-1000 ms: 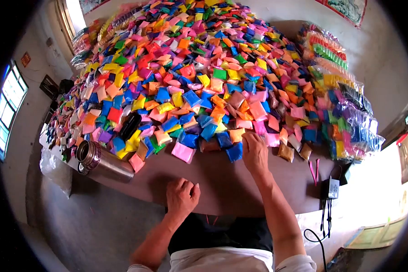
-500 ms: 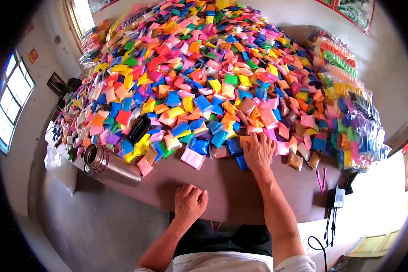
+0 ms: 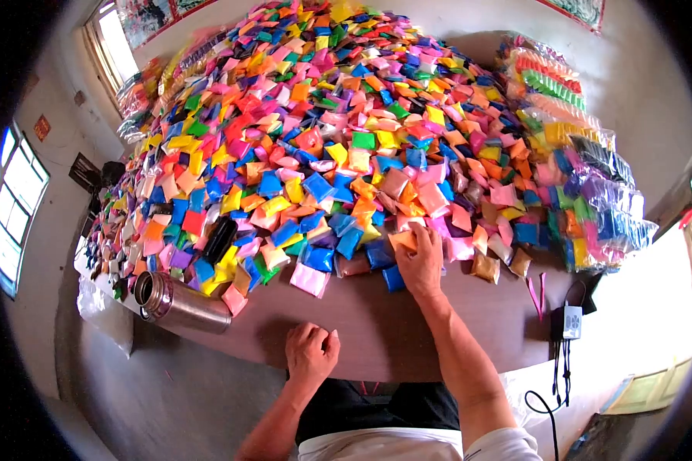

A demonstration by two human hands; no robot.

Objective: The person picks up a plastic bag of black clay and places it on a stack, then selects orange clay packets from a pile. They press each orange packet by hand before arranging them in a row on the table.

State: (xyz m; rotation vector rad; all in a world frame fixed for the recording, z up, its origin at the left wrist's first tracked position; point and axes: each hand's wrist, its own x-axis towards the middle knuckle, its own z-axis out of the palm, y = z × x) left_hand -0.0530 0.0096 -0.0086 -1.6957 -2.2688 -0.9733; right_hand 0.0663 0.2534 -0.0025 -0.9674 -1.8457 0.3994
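Note:
At the front edge of a large heap of small colourful packets (image 3: pixel 319 190), my right hand (image 3: pixel 421 265) has its fingers closed on an orange packet (image 3: pixel 402 242). The fingertips are partly hidden among the neighbouring packets. A blue packet (image 3: pixel 393 278) lies just left of that hand, and a pink packet (image 3: pixel 310 280) lies further left on the table. My left hand (image 3: pixel 311 353) rests near the table's front edge, its fingers curled in and the thumb up, with nothing showing in it.
A steel flask (image 3: pixel 183 302) without a lid lies on its side at the left of the brown table (image 3: pixel 361 326). A black cylinder (image 3: pixel 220 240) rests on the heap. Bagged packets (image 3: pixel 603 192) are stacked at the right, near pink strips (image 3: pixel 537 296) and a small cabled device (image 3: pixel 570 323).
The orange packet has tilted and shifted slightly left in my right hand, whose fingers have drawn together. My left hand keeps its curled pose. The whole view has shifted a little.

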